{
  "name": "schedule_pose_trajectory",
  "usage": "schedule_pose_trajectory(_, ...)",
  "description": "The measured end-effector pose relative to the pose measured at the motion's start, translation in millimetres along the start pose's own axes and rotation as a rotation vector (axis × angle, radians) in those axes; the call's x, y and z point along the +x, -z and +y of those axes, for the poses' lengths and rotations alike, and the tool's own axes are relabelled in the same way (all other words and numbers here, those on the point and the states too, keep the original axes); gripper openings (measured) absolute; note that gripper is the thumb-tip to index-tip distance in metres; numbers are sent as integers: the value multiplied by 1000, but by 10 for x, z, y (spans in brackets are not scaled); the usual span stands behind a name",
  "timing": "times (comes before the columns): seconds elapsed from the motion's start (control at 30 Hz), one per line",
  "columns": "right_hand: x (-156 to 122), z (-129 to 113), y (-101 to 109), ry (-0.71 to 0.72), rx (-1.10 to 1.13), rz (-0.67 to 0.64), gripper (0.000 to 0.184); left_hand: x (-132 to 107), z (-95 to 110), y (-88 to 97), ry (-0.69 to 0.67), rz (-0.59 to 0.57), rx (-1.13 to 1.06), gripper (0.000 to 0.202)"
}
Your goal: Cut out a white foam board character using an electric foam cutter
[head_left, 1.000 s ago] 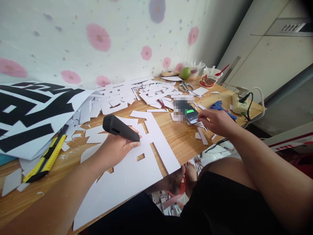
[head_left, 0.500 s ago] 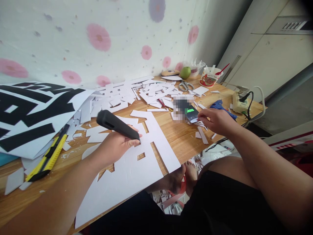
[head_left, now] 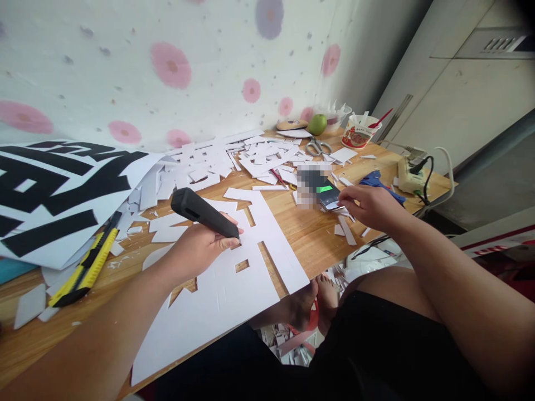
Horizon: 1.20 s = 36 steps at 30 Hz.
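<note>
My left hand (head_left: 200,248) is closed round a black utility knife (head_left: 203,212), its tip resting on a large white foam board (head_left: 234,284) with cut-out slots that hangs over the table's near edge. My right hand (head_left: 370,207) reaches right, its curled fingertips touching a phone (head_left: 328,196) with a lit green screen on the wooden table (head_left: 311,234). White offcuts lie under and around the phone.
A yellow box cutter (head_left: 83,270) lies at the left beside a black-and-white printed sheet (head_left: 54,195). Several white scraps (head_left: 234,161) cover the back of the table. Scissors (head_left: 317,147), a green apple (head_left: 316,123), a noodle cup (head_left: 357,131), a blue glue gun (head_left: 378,182) and a power strip (head_left: 412,175) stand far right.
The black knife in my left hand has tilted down, bringing its tip onto the foam board. My right hand has stayed on the phone.
</note>
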State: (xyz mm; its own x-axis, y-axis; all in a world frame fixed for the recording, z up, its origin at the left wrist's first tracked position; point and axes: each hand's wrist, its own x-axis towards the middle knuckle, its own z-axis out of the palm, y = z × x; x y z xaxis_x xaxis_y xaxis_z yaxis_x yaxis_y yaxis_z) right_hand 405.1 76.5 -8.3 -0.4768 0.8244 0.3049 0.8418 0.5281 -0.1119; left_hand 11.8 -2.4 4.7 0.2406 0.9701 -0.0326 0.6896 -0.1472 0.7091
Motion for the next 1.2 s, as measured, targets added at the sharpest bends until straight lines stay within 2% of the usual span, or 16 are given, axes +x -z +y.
schedule_pose_trajectory(0.4,9,-22,8,-7,12,-4,20,-20,-34,-21,-15,11,-14,28)
schedule_pose_trajectory(0.67,6,-21,-1,-2,17,-3,20,-29,-6,-20,-49,-1,57,28)
schedule_pose_trajectory(0.83,12,-34,10,-11,6,2,21,-47,5,-54,-83,48,104,26)
schedule_pose_trajectory(1.0,13,-37,21,-12,14,-24,21,-21,-3,-8,-24,19,13,27)
schedule_pose_trajectory(1.2,3,-31,12,-16,4,-10,20,16,-9,27,-10,63,-25,31)
